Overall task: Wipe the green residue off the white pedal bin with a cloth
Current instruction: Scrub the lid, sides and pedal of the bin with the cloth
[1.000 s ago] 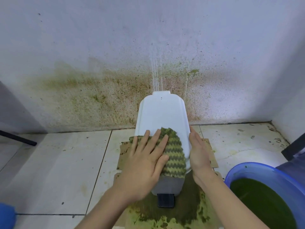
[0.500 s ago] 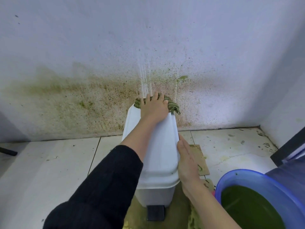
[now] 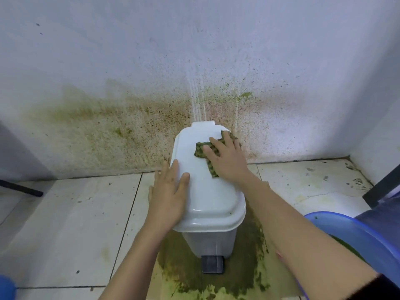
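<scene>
The white pedal bin [image 3: 208, 191] stands on the tiled floor against the wall, lid closed, its grey pedal [image 3: 212, 264] facing me. A green-stained zigzag cloth [image 3: 200, 150] lies on the far right part of the lid. My right hand [image 3: 227, 159] presses flat on the cloth and covers most of it. My left hand [image 3: 168, 193] rests flat on the lid's left edge, fingers spread, holding nothing. The bare parts of the lid look white.
A green puddle [image 3: 249, 267] spreads on the floor around the bin's base. Green and brown spatter [image 3: 129, 126] covers the wall behind. A blue basin [image 3: 346, 230] of green liquid sits at the right. A dark furniture edge [image 3: 381, 187] stands far right, and a black rod [image 3: 21, 188] lies far left.
The cloth was under my left hand, which slid it from the near to the far end of the lid. Now my right hand presses it and my left rests on the lid's left edge.
</scene>
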Tool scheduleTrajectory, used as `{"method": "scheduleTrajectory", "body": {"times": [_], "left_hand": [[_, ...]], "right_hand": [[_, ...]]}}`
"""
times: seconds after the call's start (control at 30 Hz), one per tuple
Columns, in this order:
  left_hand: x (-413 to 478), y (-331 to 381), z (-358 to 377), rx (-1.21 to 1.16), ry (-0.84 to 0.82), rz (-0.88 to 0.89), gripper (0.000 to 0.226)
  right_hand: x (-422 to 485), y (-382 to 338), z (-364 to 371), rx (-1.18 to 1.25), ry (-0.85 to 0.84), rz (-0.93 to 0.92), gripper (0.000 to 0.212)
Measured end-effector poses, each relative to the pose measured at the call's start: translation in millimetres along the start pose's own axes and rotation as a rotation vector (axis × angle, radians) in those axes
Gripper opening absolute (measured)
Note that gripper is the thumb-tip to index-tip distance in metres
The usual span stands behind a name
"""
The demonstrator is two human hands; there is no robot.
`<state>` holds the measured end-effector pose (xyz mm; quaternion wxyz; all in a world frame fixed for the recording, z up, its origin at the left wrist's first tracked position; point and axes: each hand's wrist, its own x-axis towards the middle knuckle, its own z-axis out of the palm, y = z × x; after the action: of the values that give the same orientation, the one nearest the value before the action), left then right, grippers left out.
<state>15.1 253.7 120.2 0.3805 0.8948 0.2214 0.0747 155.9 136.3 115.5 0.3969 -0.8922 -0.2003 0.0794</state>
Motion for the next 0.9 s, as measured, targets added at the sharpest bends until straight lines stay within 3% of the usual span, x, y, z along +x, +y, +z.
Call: {"method": "scheduleTrajectory", "body": {"times": [0.17,0.27,0.43,0.67,0.9], "left_hand": [[-4,-5,12,-0.108,0.071,0.01,0.056],[-4,-7,15,-0.138,0.086,0.0,0.054],[-3,-13,17,-0.126,0.107,0.003,0.053],[-6,-15,21,-0.118,0.107,0.011,0.053],[-4,-15,20,-0.13,0.099,0.041,0.054]], "right_hand": [[43,18,-11,0.267,0.075,0.019,0.058],[5,28,-5,0.505,0.09,0.082,0.066],[-78,30,7,0.668,0.129,0.032,0.043],[-134,25,15,0.585,0.248,0.006,0.033],[-179,33,30,0.402,0.522,-0.108,0.037]]}}
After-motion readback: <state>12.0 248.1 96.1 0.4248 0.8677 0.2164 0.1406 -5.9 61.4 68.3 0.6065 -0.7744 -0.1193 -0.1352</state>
